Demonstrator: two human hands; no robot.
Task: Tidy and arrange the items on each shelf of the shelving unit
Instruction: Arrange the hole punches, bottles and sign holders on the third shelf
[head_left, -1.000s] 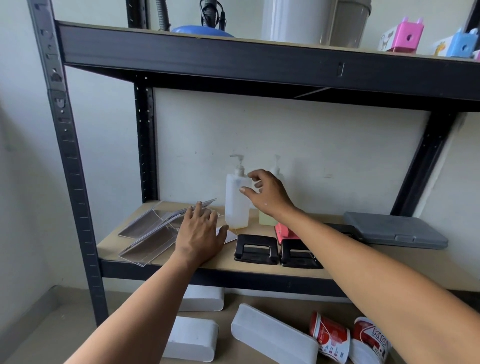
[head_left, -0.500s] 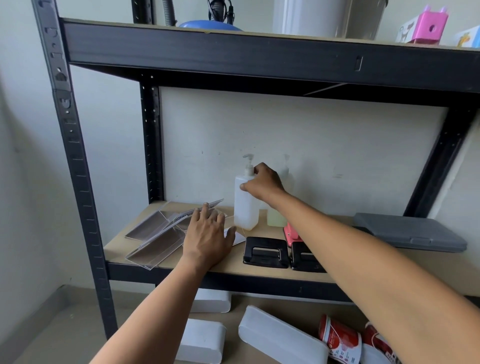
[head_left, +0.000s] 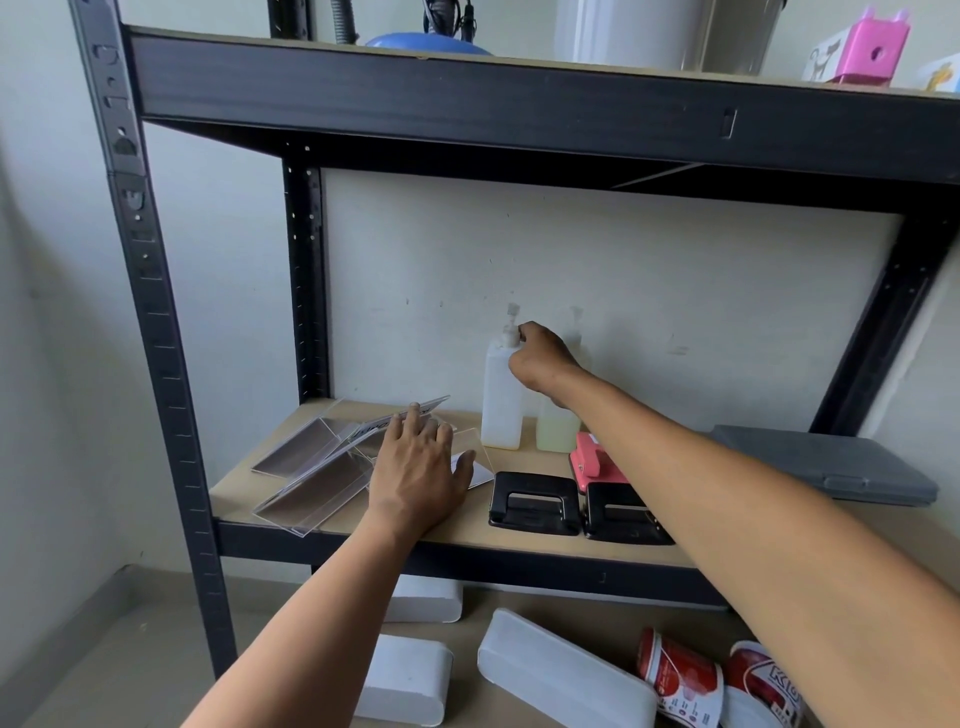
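Head view: the right hand (head_left: 543, 358) has closed around the white pump bottle's (head_left: 501, 400) neck at the middle shelf's (head_left: 452, 530) back, ready to reposition it. The left hand (head_left: 418, 475) stays flat, fingers spread, on the acrylic sign holders (head_left: 311, 470).

The left hand (head_left: 421, 467) lay flat, palm down, fingers spread and straight toward 12 o'clock, its forearm running back toward 7 o'clock. The right hand (head_left: 543, 358) reached further forward, fingers curled in a grip at the 11 o'clock side, its bare forearm stretching back toward 4 o'clock.
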